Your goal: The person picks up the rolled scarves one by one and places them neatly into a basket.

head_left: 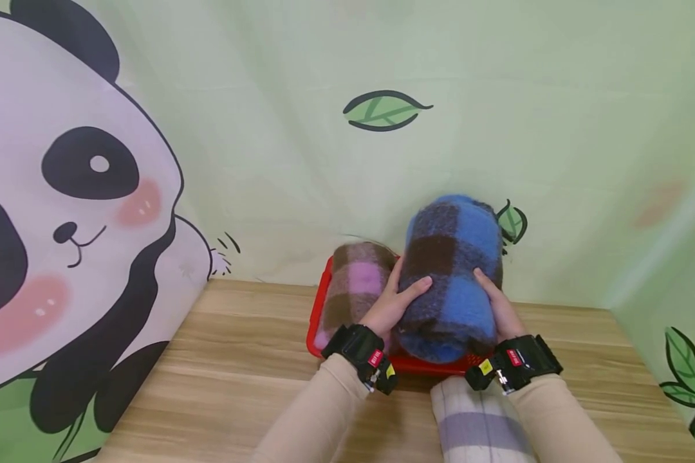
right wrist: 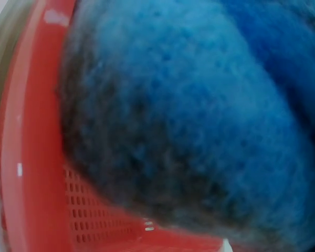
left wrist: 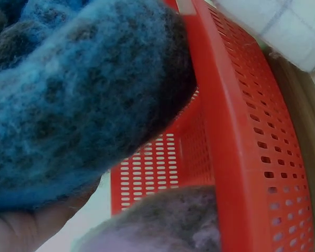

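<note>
Between my two hands is a rolled blue-and-dark-brown checked blanket (head_left: 453,257), tilted over the right part of a red plastic basket (head_left: 314,321). My left hand (head_left: 395,303) grips its left side, thumb across the front. On the opposite side my right hand (head_left: 500,305) holds it, thumb on the front face. Both wrist views show the blanket's fuzzy rolled end close by the basket's red rim (left wrist: 220,105). A pink-and-brown checked roll (head_left: 356,283) lies in the basket's left part, beside my left hand.
A white roll with grey-purple stripes (head_left: 477,424) lies on the wooden table (head_left: 226,366) in front of the basket, partly behind my right forearm. A pale green cloth backdrop (head_left: 278,161) with a printed panda and leaves hangs right behind the basket.
</note>
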### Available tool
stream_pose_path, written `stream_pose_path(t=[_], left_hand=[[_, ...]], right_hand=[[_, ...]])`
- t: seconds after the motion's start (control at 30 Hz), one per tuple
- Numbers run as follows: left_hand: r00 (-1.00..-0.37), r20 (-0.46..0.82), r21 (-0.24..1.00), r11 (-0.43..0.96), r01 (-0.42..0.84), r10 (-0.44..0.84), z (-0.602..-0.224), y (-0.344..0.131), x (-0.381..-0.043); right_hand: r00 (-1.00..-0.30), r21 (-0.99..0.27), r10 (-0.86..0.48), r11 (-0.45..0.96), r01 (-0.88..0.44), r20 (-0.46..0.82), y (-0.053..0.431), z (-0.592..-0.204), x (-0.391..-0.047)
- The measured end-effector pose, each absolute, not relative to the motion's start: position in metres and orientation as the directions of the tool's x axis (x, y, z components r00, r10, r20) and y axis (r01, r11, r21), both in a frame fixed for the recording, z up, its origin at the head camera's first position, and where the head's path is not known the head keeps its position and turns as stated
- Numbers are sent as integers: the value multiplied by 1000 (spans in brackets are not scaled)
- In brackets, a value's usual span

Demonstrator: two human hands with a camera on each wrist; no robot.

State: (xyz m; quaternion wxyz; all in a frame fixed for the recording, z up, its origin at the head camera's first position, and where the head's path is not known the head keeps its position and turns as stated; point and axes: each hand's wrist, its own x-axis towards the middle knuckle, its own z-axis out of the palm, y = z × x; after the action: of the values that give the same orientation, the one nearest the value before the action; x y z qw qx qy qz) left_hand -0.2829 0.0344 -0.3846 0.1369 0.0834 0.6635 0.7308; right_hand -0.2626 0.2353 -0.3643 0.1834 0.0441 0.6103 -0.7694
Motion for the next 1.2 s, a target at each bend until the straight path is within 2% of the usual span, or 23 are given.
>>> stream_pose_path(t=[0.83,0.93,1.07,1.2], left_hand=[[-926,-134,983,-67,-168,354,-406,27,-281],[-922,-150,980,-66,-186,357,-407,28,-280],[-911,-165,975,-75,-208,377,-408,28,-276],[-890,-162,973,-83,-217,427,-410,27,-273]], right_hand=[[-929,-937,-214,-113,331,-303,234,-396,-261],[-908,-916,-274,-161,368,-317,235,-398,-259],[-883,-864,-365,-293,410,-296,236,-401,-255],[-882,-836,-394,-366,409,-259,235,-403,-252]])
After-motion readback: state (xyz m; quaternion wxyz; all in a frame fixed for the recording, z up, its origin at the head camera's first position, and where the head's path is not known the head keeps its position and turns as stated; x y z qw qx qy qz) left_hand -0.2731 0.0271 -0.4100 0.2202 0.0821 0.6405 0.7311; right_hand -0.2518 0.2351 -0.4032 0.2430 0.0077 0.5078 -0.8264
